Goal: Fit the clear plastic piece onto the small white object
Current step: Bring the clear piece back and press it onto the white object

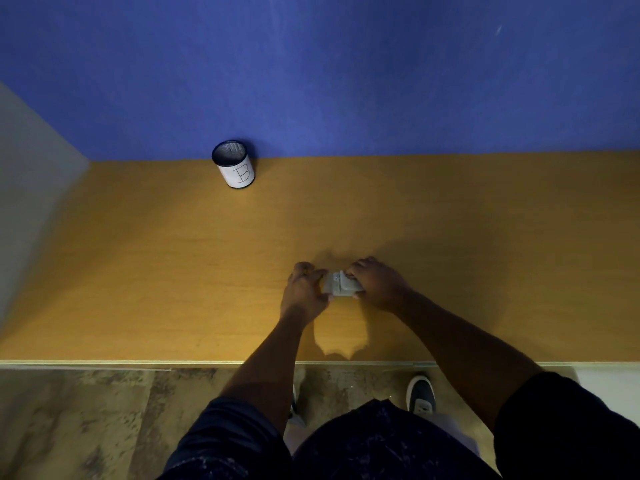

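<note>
The small white object (341, 284) is held between both hands above the worktop (173, 271), gripped at its left end by the left hand (304, 292) and at its right by the right hand (375, 282). The clear piece cannot be made out.

Two hands are in view, the left hand (304, 289) and the right hand (375, 282), side by side over one bench (138, 271). Between them sits one small white object (341, 284), touched by fingers of both hands; whether the clear plastic piece is a separate item against it cannot be told, so the count there stays at one visible lump. Well beyond the hands and off to the left stands one cup (234, 164), marked with one letter B. Nearer than the hands, below the bench edge, one shoe (420, 393) shows clearly on the floor (86, 427), and a sliver of a second shoe (294, 400) peeks beside the left forearm.
</note>
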Demonstrator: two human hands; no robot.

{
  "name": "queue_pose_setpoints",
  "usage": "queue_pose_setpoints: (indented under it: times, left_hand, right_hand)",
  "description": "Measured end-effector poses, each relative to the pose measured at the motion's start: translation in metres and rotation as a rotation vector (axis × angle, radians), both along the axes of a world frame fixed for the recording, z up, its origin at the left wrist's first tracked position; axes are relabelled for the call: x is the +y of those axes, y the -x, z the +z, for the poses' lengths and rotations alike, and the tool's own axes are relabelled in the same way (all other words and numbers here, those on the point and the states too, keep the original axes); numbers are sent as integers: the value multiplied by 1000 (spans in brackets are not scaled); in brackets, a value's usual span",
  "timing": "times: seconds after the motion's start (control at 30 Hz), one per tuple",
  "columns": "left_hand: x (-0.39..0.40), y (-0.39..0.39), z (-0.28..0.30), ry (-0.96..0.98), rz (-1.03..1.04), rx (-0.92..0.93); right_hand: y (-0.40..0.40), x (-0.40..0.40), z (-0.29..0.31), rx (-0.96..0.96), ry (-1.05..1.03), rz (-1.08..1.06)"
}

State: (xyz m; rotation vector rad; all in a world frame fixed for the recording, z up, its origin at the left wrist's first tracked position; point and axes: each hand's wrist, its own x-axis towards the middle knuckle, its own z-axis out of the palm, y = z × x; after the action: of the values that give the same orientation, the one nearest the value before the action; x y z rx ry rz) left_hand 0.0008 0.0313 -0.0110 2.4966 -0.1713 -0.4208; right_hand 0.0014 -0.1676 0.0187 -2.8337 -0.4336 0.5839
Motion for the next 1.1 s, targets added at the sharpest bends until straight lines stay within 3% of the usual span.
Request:
queue_pose_setpoints:
  times: [0.53, 0.93, 1.1]
  left_hand:
    - [2, 1, -3, 15, -14, -26]
    - [6, -7, -1, 67, -37, -3]
    - [6, -7, 0, 37, -70, 1]
  right_hand:
    - [-8, 10, -7, -23, 6, 53]
    - [-5, 16, -7, -92, 155, 170]
    - [-3, 15, -8, -77, 131, 104]
